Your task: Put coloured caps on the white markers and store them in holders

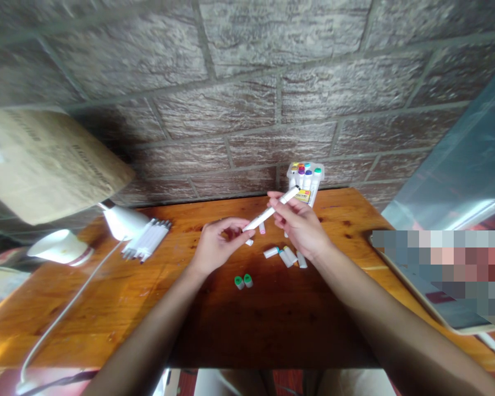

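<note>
Between both hands, above the wooden table, a white marker pen (268,213) slants up to the right; its upper end is dark. My left hand (220,242) pinches the lower end, and my right hand (299,223) grips it nearer the top. Loose marker caps (289,256) lie below my right hand, several in a cluster. Two green-topped caps (243,281) stand side by side closer to me. A pink-ended cap (262,227) shows behind the pen. Behind my right hand stands a clear case of markers (317,176) with coloured tops, partly hidden by the hand.
On the left of the wooden table (214,335) lie a stack of white markers (148,241), a paper cup (61,246) and a lamp (121,220) with a brown paper shade and white cord. At right lies a tablet-like device (429,297) with a cable. A brick wall (239,110) rises behind.
</note>
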Tool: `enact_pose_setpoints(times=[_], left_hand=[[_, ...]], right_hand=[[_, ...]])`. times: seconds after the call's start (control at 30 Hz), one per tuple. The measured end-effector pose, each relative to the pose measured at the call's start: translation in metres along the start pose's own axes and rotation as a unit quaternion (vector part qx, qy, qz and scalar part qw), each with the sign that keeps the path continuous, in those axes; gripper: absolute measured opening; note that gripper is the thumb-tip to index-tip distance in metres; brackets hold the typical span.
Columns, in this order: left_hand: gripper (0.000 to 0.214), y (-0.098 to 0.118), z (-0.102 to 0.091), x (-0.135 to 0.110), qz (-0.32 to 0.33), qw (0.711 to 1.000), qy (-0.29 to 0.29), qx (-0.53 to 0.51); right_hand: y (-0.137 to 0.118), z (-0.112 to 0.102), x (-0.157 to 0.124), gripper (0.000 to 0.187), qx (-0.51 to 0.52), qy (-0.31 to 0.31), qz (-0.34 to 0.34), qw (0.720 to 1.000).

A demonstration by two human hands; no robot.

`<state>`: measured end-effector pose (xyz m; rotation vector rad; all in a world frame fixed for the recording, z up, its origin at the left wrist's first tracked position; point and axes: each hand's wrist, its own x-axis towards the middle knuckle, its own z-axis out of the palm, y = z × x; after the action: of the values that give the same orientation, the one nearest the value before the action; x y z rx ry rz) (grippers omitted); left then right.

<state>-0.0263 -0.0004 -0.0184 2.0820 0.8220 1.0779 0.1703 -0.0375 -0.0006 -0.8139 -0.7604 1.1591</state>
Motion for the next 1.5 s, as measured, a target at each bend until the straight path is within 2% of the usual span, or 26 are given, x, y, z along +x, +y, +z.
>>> enact_pose_setpoints(times=[0.13, 0.33, 0.5, 0.7, 0.83, 0.97, 1.13, 1.23, 1.3, 1.37, 1.43, 1.5], left_hand=[[0.030, -0.002, 0.000, 0.002, -0.004, 0.999, -0.044, -0.007], [0.024, 0.011, -0.002, 0.002, -0.017, 0.992, -0.107, -0.061], [0.025, 0.013, -0.002, 0.002, -0.016, 0.992, -0.104, -0.062], [0.024, 0.006, 0.000, 0.000, 0.008, 0.993, -0.117, 0.004], [0.026, 0.003, 0.003, -0.002, 0.015, 0.991, -0.129, 0.037], [0.026, 0.006, 0.004, -0.001, 0.017, 0.991, -0.129, 0.028], [0.031, 0.010, 0.001, 0.001, 0.020, 0.993, -0.115, 0.020], [0.033, 0.007, -0.001, 0.001, 0.025, 0.994, -0.106, 0.030], [0.035, 0.006, -0.001, 0.001, 0.026, 0.994, -0.102, 0.040], [0.036, 0.006, 0.000, 0.000, 0.026, 0.993, -0.104, 0.048], [0.036, 0.006, 0.000, -0.001, 0.027, 0.992, -0.107, 0.054], [0.035, 0.006, 0.001, -0.001, 0.027, 0.992, -0.109, 0.058]], right_hand=[[-0.003, 0.000, -0.001, 0.040, 0.030, -0.021, 0.016, 0.999], [-0.005, 0.002, -0.007, 0.034, 0.043, -0.088, 0.027, 0.995], [-0.006, 0.003, -0.008, 0.033, 0.042, -0.092, 0.030, 0.994], [-0.003, 0.001, -0.007, 0.034, -0.007, -0.093, 0.015, 0.996], [0.001, -0.002, -0.007, 0.031, -0.041, -0.116, 0.007, 0.992], [-0.001, 0.001, -0.008, 0.024, -0.043, -0.109, -0.008, 0.993], [-0.026, -0.002, -0.004, 0.022, -0.003, -0.045, -0.060, 0.997], [-0.050, -0.019, 0.005, 0.024, -0.006, 0.036, -0.151, 0.988], [-0.065, -0.033, 0.013, 0.026, -0.037, 0.107, -0.253, 0.961], [-0.074, -0.047, 0.019, 0.030, -0.078, 0.179, -0.325, 0.925], [-0.079, -0.056, 0.021, 0.031, -0.125, 0.228, -0.360, 0.896], [-0.080, -0.060, 0.020, 0.032, -0.163, 0.249, -0.373, 0.879]])
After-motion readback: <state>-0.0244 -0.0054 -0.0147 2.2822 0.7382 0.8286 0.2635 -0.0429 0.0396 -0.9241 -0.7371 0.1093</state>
